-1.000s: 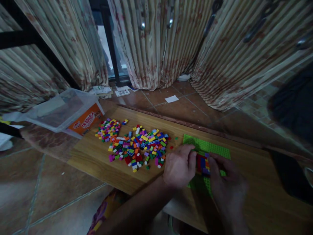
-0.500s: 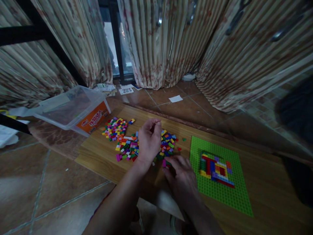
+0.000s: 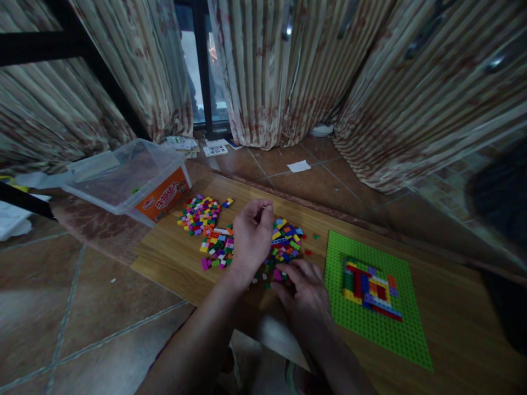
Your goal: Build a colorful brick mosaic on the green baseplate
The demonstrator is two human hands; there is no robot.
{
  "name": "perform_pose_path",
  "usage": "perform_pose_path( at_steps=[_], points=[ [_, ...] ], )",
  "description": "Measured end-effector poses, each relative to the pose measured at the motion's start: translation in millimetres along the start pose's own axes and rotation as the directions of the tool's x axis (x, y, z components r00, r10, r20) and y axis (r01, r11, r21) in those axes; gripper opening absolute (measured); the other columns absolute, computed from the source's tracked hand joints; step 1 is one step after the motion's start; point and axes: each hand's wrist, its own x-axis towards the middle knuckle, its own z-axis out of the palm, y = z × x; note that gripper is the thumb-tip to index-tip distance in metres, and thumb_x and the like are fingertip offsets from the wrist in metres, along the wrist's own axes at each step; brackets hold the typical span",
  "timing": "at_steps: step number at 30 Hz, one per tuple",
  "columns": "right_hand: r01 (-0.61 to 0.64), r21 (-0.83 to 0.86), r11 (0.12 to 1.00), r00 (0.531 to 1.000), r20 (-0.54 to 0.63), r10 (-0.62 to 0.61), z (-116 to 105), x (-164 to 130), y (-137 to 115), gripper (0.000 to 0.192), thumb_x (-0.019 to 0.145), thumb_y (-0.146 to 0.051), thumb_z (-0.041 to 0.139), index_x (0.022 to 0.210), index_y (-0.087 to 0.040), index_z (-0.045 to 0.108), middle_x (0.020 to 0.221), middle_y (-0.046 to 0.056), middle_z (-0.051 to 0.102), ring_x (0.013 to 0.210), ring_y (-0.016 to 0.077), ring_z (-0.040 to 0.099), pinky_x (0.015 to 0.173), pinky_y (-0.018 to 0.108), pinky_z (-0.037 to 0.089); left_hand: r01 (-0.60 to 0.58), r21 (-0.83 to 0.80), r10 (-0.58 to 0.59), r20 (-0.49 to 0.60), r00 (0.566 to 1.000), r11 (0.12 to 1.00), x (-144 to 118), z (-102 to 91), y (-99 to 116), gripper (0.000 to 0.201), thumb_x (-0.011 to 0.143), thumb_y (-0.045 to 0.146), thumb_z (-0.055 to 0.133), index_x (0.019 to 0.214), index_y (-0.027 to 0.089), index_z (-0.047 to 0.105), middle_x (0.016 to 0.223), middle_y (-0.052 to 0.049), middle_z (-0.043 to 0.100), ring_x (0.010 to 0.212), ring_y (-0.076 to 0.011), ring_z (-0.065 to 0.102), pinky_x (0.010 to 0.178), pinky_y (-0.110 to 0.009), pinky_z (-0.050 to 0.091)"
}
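My left hand [image 3: 253, 233] is raised over the loose toy bricks [image 3: 286, 241], its fingers curled and the thumb pressed to them. Whatever they may hold is hidden. Low at the near side of this pile, my right hand [image 3: 307, 288] pinches a magenta brick [image 3: 278, 274] between thumb and forefinger. Small green and white bricks lie beside those fingertips. To the right of my right hand, a green baseplate [image 3: 379, 343] carries a flat figure of joined bricks [image 3: 373, 288] in red, yellow, blue, orange and purple.
A second heap of small bricks [image 3: 200, 214] lies farther left on the wooden board [image 3: 160, 258]. Behind it stands a clear plastic bin [image 3: 123, 175] with an orange label. Papers [image 3: 214, 149] rest on the tiled floor below striped curtains [image 3: 263, 82].
The whole view has shifted slightly, so the board and bricks appear a little farther right. Both hands stay nearly where they were, and the magenta brick is still at my right fingertips.
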Motion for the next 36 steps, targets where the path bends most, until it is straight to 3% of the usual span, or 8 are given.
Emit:
perform_pose_path(
  at_steps=[10, 18, 24, 28, 31, 33, 36],
  points=[
    [-0.007, 0.029, 1.000, 1.000, -0.010, 0.007, 1.9, 1.6, -8.3, 0.011, 0.084, -0.017, 0.064, 0.090, -0.022, 0.071, 0.099, 0.006, 0.062, 0.093, 0.0239, 0.051, 0.080, 0.038, 0.045, 0.008, 0.015, -0.009, 0.025, 1.000, 1.000, -2.7, 4.6, 3.6, 0.014, 0.084, 0.024, 0.057, 0.088, 0.015, 0.068, 0.069, 0.001, 0.064, 0.062, -0.0111, 0.057, 0.058, -0.021, 0.044],
    [-0.014, -0.040, 0.999, 1.000, -0.002, 0.014, 5.2, 6.0, -21.2, 0.005, 0.087, -0.019, 0.064, 0.081, -0.020, 0.065, 0.087, 0.003, 0.062, 0.087, 0.0211, 0.052, 0.076, 0.035, 0.044, 0.035, 0.068, -0.036, 0.021, 0.999, 0.997, -2.3, 9.2, 7.5, 0.016, 0.079, 0.026, 0.062, 0.090, 0.016, 0.068, 0.073, 0.000, 0.065, 0.064, -0.0115, 0.057, 0.055, -0.020, 0.044],
    [-0.107, 0.268, 0.957, 0.988, -0.079, 0.132, -25.0, 2.7, -14.8, 0.014, 0.092, -0.014, 0.050, 0.096, -0.020, 0.063, 0.093, 0.004, 0.065, 0.090, 0.0179, 0.059, 0.080, 0.031, 0.049, 0.005, 0.101, -0.008, 0.021, 1.000, 0.995, -3.8, 13.7, 8.7, 0.017, 0.079, 0.026, 0.063, 0.090, 0.015, 0.069, 0.070, 0.000, 0.064, 0.062, -0.0128, 0.058, 0.055, -0.022, 0.044],
    [-0.201, 0.466, 0.862, 0.931, -0.184, 0.316, -57.9, -2.8, 12.2, 0.022, 0.095, -0.022, 0.045, 0.106, -0.021, 0.064, 0.096, 0.004, 0.069, 0.085, 0.0160, 0.065, 0.078, 0.030, 0.053, -0.021, 0.134, 0.000, 0.157, 0.988, 0.991, -18.2, 24.6, 7.5, 0.017, 0.082, 0.027, 0.062, 0.092, 0.016, 0.069, 0.081, -0.002, 0.069, 0.074, -0.0145, 0.064, 0.066, -0.024, 0.049],
    [-0.315, 0.599, 0.736, 0.843, -0.180, 0.507, -78.9, -7.9, 39.8, 0.023, 0.093, -0.034, 0.050, 0.102, -0.020, 0.065, 0.083, 0.003, 0.069, 0.067, 0.0144, 0.065, 0.064, 0.028, 0.055, -0.094, 0.158, 0.031, 0.366, 0.930, 0.983, -40.1, 37.0, 6.0, 0.016, 0.085, 0.028, 0.060, 0.094, 0.018, 0.069, 0.085, -0.001, 0.071, 0.078, -0.0148, 0.065, 0.071, -0.025, 0.050],
    [-0.357, 0.673, 0.648, 0.787, -0.157, 0.596, -89.2, -12.7, 57.3, 0.026, 0.089, -0.039, 0.055, 0.101, -0.018, 0.065, 0.084, 0.004, 0.070, 0.067, 0.0144, 0.067, 0.062, 0.027, 0.057, -0.163, 0.175, 0.047, 0.531, 0.846, 0.971, -57.2, 45.4, 4.9, 0.018, 0.088, 0.027, 0.056, 0.098, 0.018, 0.068, 0.085, -0.001, 0.071, 0.077, -0.0146, 0.065, 0.071, -0.026, 0.050],
    [-0.391, 0.709, 0.587, 0.763, -0.107, 0.637, -100.3, -22.2, 76.6, 0.031, 0.084, -0.042, 0.060, 0.102, -0.017, 0.065, 0.088, 0.006, 0.071, 0.073, 0.0164, 0.069, 0.066, 0.030, 0.059, -0.271, 0.234, 0.031, 0.702, 0.712, 0.934, -80.5, 55.9, 2.6, 0.021, 0.091, 0.024, 0.050, 0.102, 0.018, 0.067, 0.087, -0.003, 0.070, 0.074, -0.0144, 0.064, 0.069, -0.026, 0.050]
  ],
)
